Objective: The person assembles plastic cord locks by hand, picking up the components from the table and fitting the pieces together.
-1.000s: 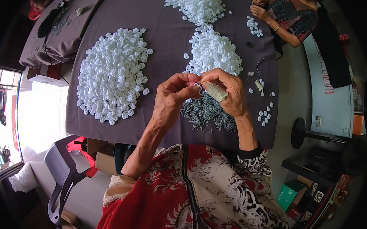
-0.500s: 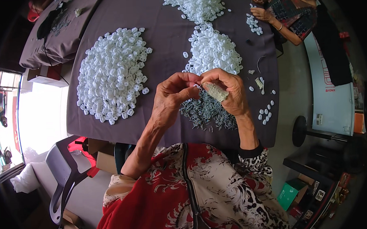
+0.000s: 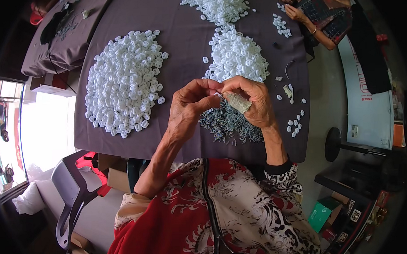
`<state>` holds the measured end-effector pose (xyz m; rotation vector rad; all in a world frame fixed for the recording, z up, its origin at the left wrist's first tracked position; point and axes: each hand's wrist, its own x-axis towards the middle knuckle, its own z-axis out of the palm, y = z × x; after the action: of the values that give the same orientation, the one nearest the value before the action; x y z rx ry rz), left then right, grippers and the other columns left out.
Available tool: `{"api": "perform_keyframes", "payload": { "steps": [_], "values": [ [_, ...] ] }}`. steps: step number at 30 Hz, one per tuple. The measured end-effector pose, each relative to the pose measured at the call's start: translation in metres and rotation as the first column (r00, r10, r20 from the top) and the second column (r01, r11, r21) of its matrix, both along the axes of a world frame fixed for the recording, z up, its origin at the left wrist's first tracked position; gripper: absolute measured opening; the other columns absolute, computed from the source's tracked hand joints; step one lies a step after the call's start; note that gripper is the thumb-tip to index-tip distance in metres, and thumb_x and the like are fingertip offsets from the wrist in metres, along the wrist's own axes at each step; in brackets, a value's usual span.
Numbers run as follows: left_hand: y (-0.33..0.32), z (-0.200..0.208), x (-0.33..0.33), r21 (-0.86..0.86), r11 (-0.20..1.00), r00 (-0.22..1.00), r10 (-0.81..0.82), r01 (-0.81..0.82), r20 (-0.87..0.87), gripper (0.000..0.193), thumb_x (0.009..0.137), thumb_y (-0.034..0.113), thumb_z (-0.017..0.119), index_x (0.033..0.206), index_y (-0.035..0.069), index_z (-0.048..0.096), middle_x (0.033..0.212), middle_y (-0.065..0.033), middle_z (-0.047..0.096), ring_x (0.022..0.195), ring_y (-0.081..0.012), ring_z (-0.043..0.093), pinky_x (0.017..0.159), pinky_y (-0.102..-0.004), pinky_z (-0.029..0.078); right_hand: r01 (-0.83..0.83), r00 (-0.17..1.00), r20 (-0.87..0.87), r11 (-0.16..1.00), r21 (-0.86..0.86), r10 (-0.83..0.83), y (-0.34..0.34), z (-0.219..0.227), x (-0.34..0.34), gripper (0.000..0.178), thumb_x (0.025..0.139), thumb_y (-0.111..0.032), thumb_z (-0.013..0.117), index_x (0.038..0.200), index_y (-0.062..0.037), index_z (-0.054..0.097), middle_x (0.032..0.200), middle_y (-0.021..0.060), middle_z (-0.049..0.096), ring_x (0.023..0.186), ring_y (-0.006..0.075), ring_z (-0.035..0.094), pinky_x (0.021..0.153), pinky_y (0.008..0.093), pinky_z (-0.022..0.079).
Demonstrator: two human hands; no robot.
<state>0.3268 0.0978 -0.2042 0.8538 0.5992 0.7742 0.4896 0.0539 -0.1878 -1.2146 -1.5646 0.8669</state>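
Observation:
Above the table's middle, my left hand [image 3: 187,102] and my right hand [image 3: 253,100] meet fingertip to fingertip, both pinched closed. A small white plastic piece [image 3: 217,94] shows at the left fingertips, mostly hidden. What the right fingertips pinch is covered by the fingers. A pale, rough wrapping [image 3: 238,102] covers my right thumb. Under the hands lies a pile of small dark-grey rod-like pieces [image 3: 233,123]. Just beyond them rises a heap of white oval plastic pieces with holes [image 3: 237,57].
Another large heap of white pieces [image 3: 124,83] covers the left of the dark tablecloth [image 3: 177,42], and one more [image 3: 216,6] lies at the far side. Loose white ovals [image 3: 295,125] and pale scraps [image 3: 290,92] sit at right. A co-worker's hands [image 3: 291,7] work at the far right corner.
My hands stay almost in place, still pinched together, with only slight finger movement. The co-worker's nearer hand has shifted up slightly, toward the other hand.

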Motion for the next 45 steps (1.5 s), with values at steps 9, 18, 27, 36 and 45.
{"api": "perform_keyframes", "payload": {
  "steps": [9,18,27,36,45],
  "values": [
    [0.0,-0.003,0.003,-0.039,0.996,0.996,0.08,-0.078,0.046,0.021,0.075,-0.002,0.062,0.095,-0.002,0.057,0.08,-0.0055,0.061,0.074,-0.0129,0.059,0.072,-0.026,0.049,-0.009,0.988,0.155,0.998,0.065,-0.002,0.002,-0.002,0.001,0.006,0.083,-0.006,0.053,0.083,-0.0007,0.055,0.08,0.005,0.06,0.07,0.0089,0.055,0.064,0.0222,0.045],
    [-0.005,-0.004,0.011,-0.105,0.981,0.981,0.173,-0.164,0.091,0.02,0.077,0.002,0.062,0.094,-0.003,0.054,0.079,-0.008,0.061,0.07,-0.0136,0.059,0.068,-0.0256,0.049,0.098,0.99,0.094,0.99,0.098,-0.108,-0.002,-0.003,-0.005,0.007,0.083,-0.008,0.054,0.085,-0.0011,0.055,0.082,0.0061,0.06,0.072,0.0113,0.057,0.065,0.0235,0.046],
    [-0.013,-0.003,0.016,-0.145,0.976,0.979,0.177,-0.161,0.103,0.009,0.081,0.001,0.057,0.09,0.002,0.057,0.085,-0.0049,0.059,0.077,-0.0144,0.058,0.073,-0.0289,0.049,0.152,0.987,0.039,0.982,0.111,-0.157,-0.007,-0.01,-0.006,0.007,0.081,-0.008,0.055,0.085,-0.0021,0.052,0.079,0.0086,0.06,0.069,0.0188,0.06,0.063,0.0283,0.047],
    [-0.019,-0.003,0.021,-0.216,0.946,0.954,0.273,-0.242,0.126,0.014,0.079,0.001,0.06,0.092,-0.001,0.056,0.079,-0.007,0.06,0.073,-0.0145,0.059,0.072,-0.0269,0.049,0.19,0.981,0.001,0.975,0.117,-0.192,-0.01,-0.015,-0.011,0.005,0.081,-0.004,0.054,0.085,-0.0011,0.054,0.08,0.0085,0.06,0.072,0.013,0.058,0.066,0.0247,0.047],
    [-0.01,-0.011,0.026,-0.262,0.948,0.961,0.228,-0.181,0.159,0.014,0.08,0.003,0.06,0.092,-0.001,0.054,0.083,-0.0082,0.059,0.076,-0.0167,0.06,0.075,-0.0309,0.05,0.163,0.986,-0.048,0.984,0.065,-0.16,-0.002,-0.012,0.001,0.01,0.085,-0.009,0.052,0.087,-0.0005,0.057,0.078,0.0039,0.06,0.069,0.0083,0.056,0.063,0.0218,0.044]
  ]
}}
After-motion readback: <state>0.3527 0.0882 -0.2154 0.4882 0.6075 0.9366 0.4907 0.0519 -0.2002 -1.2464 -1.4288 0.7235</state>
